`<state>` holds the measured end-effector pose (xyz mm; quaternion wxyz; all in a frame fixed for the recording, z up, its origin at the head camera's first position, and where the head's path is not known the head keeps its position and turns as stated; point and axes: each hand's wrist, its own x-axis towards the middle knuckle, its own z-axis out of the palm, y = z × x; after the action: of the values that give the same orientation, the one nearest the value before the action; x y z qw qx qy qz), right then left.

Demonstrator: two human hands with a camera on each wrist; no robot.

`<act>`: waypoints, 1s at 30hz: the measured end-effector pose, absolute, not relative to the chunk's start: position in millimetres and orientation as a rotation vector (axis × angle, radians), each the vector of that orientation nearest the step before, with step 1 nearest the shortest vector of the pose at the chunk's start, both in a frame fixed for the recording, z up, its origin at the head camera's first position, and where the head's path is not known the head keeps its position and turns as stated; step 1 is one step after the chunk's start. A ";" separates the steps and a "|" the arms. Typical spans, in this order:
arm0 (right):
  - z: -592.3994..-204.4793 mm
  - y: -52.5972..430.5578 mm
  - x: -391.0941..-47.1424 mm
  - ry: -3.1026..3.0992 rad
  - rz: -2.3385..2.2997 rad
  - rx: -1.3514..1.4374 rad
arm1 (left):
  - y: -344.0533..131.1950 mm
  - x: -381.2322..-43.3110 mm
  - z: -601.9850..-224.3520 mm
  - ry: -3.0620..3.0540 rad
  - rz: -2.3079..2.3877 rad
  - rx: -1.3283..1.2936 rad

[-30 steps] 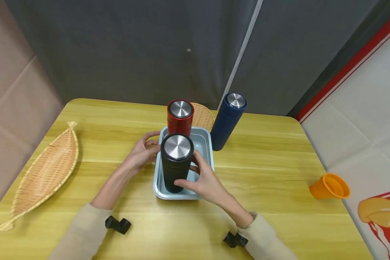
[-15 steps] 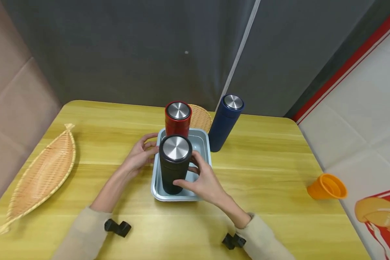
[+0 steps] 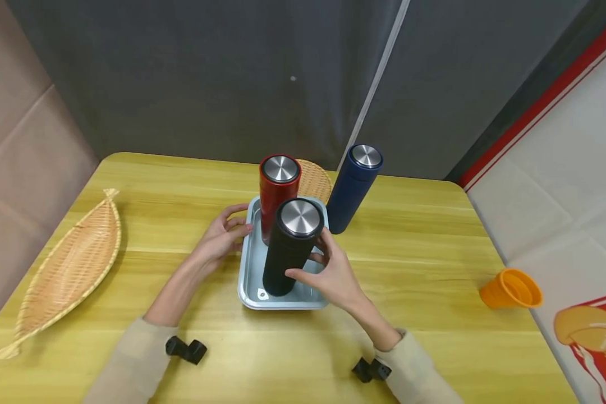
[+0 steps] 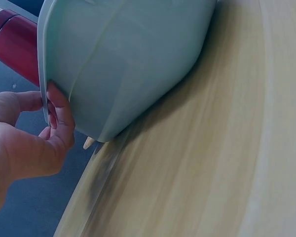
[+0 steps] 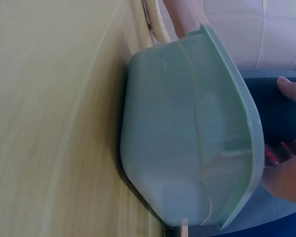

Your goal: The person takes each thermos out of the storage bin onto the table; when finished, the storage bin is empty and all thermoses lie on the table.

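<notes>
A black thermos (image 3: 285, 255) with a brushed-metal lid stands in the front part of a pale blue-grey plastic tub (image 3: 278, 306), leaning slightly right. My right hand (image 3: 335, 272) grips it from the right, thumb at the front and fingers behind. In the right wrist view the tub's outer wall (image 5: 182, 128) covers the thermos's lower part. Behind it, a red thermos (image 3: 279, 193) stands at the tub's back left. My left hand (image 3: 217, 241) pinches the tub's left rim, the thumb over the edge and the fingers against the outer wall (image 4: 128, 59), as the left wrist view shows.
A dark blue thermos (image 3: 352, 188) stands right behind the tub's back right corner. Behind the tub lies a round woven mat (image 3: 315, 182), partly hidden. A leaf-shaped wicker basket (image 3: 73, 269) is at the left, an orange cup (image 3: 510, 289) near the right edge.
The black thermos has shifted right and slightly back inside the tub, carried by my right hand. More of the red thermos now shows. My left hand stays at the rim.
</notes>
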<state>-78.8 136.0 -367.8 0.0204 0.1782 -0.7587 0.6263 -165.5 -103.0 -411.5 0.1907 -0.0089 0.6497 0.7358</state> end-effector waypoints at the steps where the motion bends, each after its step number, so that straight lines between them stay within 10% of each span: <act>1: -367.0 136.8 -79.0 -2.354 1.938 0.559 | -103.4 -165.4 -411.4 1.824 2.069 -0.025; 30: -326.3 155.6 -78.2 -2.235 1.757 0.563 | -97.8 -160.8 -409.5 1.790 2.147 -0.076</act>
<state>-78.2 155.6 -326.3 0.1216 0.1927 -0.7655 0.6018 -160.8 -97.8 -409.5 0.1718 -0.0267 0.6308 0.7562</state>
